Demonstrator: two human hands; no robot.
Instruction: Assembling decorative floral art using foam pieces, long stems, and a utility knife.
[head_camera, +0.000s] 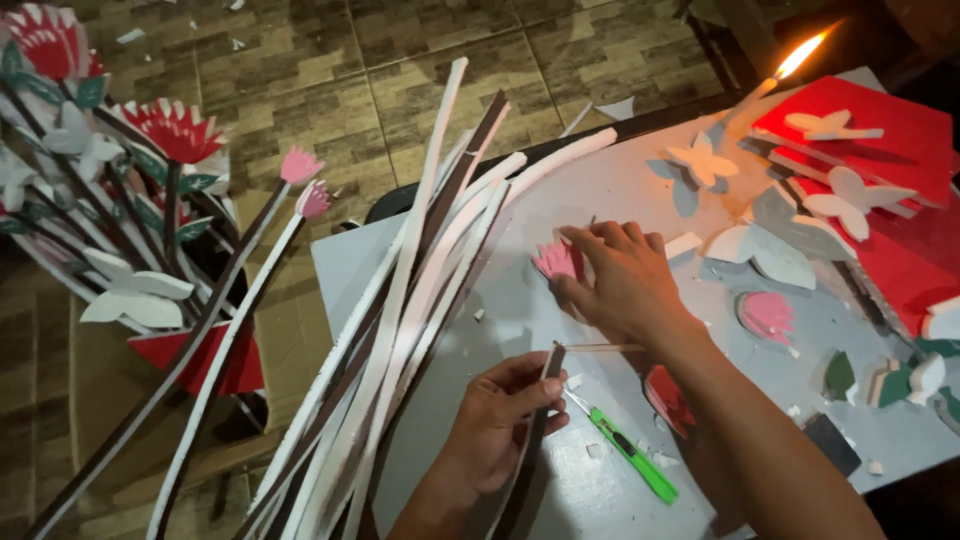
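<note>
Pink foam flower piece (557, 260) lies on the grey tabletop (560, 480), near its middle, w/ the right hand (620, 280) flat over it, fingertips touching the petals; the hand's grip is apart, fingers spread, not clamped on anything. Left hand (497, 418) sits just below, grip closed on a dark brown foam strip (537, 430), thumb & fingers pinching it near the top end. A thin pale stick (605, 347) lies between the two hands, touching the right wrist area. Green utility knife (628, 448) rests on the tabletop just right of the left hand, blade toward the strip. A bundle of long white & brown strips (420, 300) leans across the tabletop's left edge. Another pink flower piece (768, 316) lies well right of the hand. White butterfly cutouts (700, 160) and red foam sheets (900, 140) sit at far right, w/ a lit candle (770, 85) beside them. Finished red & pink foam flowers (175, 130) stand at left over the tiled floor (380, 60).
</note>
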